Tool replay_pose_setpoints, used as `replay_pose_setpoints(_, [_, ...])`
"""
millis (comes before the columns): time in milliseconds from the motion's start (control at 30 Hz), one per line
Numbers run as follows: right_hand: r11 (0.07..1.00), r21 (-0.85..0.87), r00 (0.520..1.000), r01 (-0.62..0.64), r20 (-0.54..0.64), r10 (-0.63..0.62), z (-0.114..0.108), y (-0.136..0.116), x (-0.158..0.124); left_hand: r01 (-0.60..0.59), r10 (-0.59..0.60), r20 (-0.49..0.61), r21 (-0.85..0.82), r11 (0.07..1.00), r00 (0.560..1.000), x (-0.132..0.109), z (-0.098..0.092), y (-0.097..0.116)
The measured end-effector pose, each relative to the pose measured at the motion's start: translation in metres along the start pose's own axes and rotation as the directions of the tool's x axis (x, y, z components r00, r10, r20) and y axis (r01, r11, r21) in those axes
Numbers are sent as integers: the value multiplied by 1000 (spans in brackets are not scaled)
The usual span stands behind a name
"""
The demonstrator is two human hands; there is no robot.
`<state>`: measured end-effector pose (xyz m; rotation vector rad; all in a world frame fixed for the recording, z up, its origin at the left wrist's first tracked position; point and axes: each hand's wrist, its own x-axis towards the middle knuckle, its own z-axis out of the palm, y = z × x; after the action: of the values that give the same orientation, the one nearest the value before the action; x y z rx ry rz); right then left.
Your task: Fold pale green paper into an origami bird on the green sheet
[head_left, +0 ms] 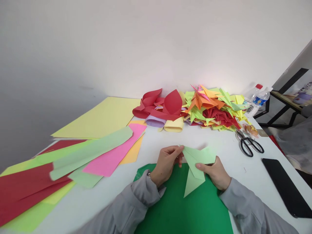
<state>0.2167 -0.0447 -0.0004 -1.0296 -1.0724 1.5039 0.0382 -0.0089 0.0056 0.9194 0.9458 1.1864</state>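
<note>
A pale green piece of folded paper [195,159], creased into pointed flaps, is held up between both hands. My left hand [168,162] pinches its upper left tip between thumb and fingers. My right hand [216,172] grips the right side, thumb lying across the front and the fingers hidden behind. One long point hangs down over a green sheet [180,214] spread below on the white table.
Coloured paper strips, among them a pink strip [114,152], lie at left by a large yellow sheet [102,117]. Curled red paper [173,104] and a pile of folded paper shapes [214,110] stand at the back. Scissors [248,143] and a black phone-like slab [285,185] lie right.
</note>
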Motion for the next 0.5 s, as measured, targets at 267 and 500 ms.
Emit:
replay_pose_setpoints(267, [998,-56,1000,4,-17,-5,0,0,0,5,-6,-16,-74,997,1000,2,-3,2])
replay_pose_setpoints(500, [984,-177,996,-2,85,17,2,0,-2,60,-58,251,1,998,966,-8,4,-1])
